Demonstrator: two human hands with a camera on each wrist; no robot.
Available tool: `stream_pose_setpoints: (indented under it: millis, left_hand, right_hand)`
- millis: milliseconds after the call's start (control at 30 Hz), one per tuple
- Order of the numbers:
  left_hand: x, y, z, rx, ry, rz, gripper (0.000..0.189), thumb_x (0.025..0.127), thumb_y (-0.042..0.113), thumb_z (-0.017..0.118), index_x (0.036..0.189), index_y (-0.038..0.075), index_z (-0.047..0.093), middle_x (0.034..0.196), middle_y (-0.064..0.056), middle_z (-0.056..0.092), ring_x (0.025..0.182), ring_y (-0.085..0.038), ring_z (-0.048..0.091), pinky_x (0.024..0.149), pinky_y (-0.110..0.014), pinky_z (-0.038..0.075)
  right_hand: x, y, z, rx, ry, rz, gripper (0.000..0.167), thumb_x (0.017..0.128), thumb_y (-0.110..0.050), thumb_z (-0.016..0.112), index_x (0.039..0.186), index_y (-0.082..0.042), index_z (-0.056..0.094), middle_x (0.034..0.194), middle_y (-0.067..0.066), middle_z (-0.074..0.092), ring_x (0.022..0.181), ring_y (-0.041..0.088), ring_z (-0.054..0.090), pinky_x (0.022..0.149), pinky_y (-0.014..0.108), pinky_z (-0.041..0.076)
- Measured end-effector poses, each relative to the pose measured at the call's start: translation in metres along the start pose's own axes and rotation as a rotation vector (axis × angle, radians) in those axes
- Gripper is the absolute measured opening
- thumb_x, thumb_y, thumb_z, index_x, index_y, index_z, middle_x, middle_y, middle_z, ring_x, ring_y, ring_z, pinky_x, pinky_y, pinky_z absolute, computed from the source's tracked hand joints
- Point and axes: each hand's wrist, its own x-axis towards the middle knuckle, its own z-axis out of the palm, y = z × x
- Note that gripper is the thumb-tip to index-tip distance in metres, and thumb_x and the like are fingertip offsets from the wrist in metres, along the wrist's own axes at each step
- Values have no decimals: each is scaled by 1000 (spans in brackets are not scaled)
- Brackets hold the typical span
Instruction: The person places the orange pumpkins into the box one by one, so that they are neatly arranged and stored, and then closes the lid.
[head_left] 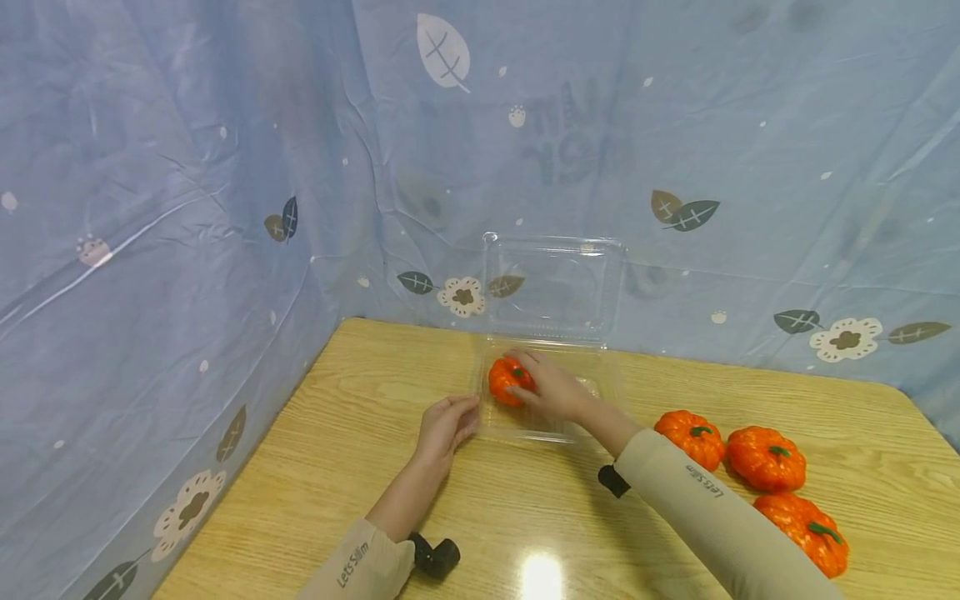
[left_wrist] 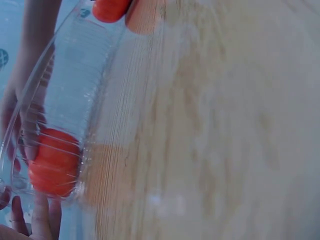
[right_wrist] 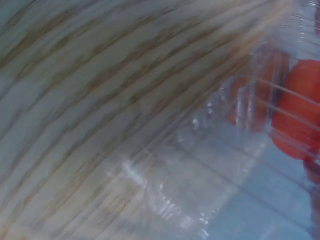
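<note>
A clear plastic hinged box [head_left: 525,433] stands on the table with its lid [head_left: 555,283] raised against the curtain. Inside its left part sits a small orange pumpkin [head_left: 504,382] with a green stem. My right hand [head_left: 551,387] reaches into the box and grips this pumpkin between thumb and fingers. At the left side of the box, my left hand [head_left: 447,423] touches the wall near the rim with fairly straight fingers. Through the clear wall, the left wrist view shows the pumpkin [left_wrist: 55,162] low in the box. Only part of the pumpkin [right_wrist: 300,110] shows in the right wrist view.
Three more pumpkins lie on the right of the wooden table: one nearest the box [head_left: 690,439], another beside it [head_left: 767,459], and a larger one [head_left: 806,532] in front. A blue patterned curtain [head_left: 750,125] borders the back and left. Black wrist devices [head_left: 437,557] sit by the sleeves.
</note>
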Motion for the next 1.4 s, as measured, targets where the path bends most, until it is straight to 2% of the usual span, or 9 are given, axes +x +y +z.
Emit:
stream_pose_setpoints:
  millis: [100,267,400,500,633,867,967,1200,1400]
  left_hand:
    - [0,0,0,-1,5,-7,18,84,12,65,94,-3,64,92,-8,65,84,-14,62,75,-25,54]
    - [1,-1,0,4,7,-11,20,84,12,65,95,-4,63,94,-9,66,85,-15,62,75,-25,54]
    - [1,-1,0,11,13,-15,19,83,13,66,95,-3,64,96,-9,66,86,-15,62,75,-25,54]
    - [-1,-2,0,10,-4,16,19,82,15,67,92,-1,66,93,-8,66,85,-14,62,75,-25,54]
    - [-4,-1,-2,-7,-35,53,17,81,17,69,88,1,67,88,-5,65,82,-13,61,74,-23,54]
    - [0,0,0,5,1,-16,22,84,13,65,97,-4,64,89,-4,64,82,-12,60,76,-25,54]
    - [0,1,0,3,-8,-19,21,85,13,64,98,-4,63,87,-3,64,80,-11,60,76,-26,54]
    - [3,-1,0,-8,9,-20,15,84,11,65,92,-1,65,92,-8,66,82,-14,61,74,-25,54]
    - [1,-1,0,1,6,-16,22,84,11,64,98,-6,63,96,-9,66,83,-14,61,74,-24,54]
  right_hand:
    - [2,0,-1,67,5,78,59,85,-29,66,133,-6,43,135,18,45,122,36,45,99,50,39]
    - [3,-3,-2,159,32,165,53,85,-32,65,127,-3,50,132,20,47,121,38,45,99,52,38]
    - [3,-4,-3,176,84,215,47,85,-32,65,120,-2,55,122,19,54,111,36,52,93,49,44]
    - [4,-4,-3,188,105,254,44,83,-30,67,117,-3,57,115,18,56,102,34,55,87,47,48]
    - [5,-4,-3,237,93,305,44,83,-28,68,116,-2,57,113,18,58,99,32,57,83,44,50]
    - [8,-3,-4,285,31,361,51,85,-26,64,122,5,49,115,24,58,103,36,56,85,45,50]
    - [9,-5,-5,327,35,395,50,85,-24,64,122,5,49,116,25,57,105,37,56,85,46,49]
    - [8,-11,-3,347,118,353,48,82,-17,68,122,2,52,120,22,56,104,36,56,86,45,49]
    - [7,-5,3,228,201,190,49,77,-16,73,121,-3,55,118,16,58,105,31,56,86,42,50]
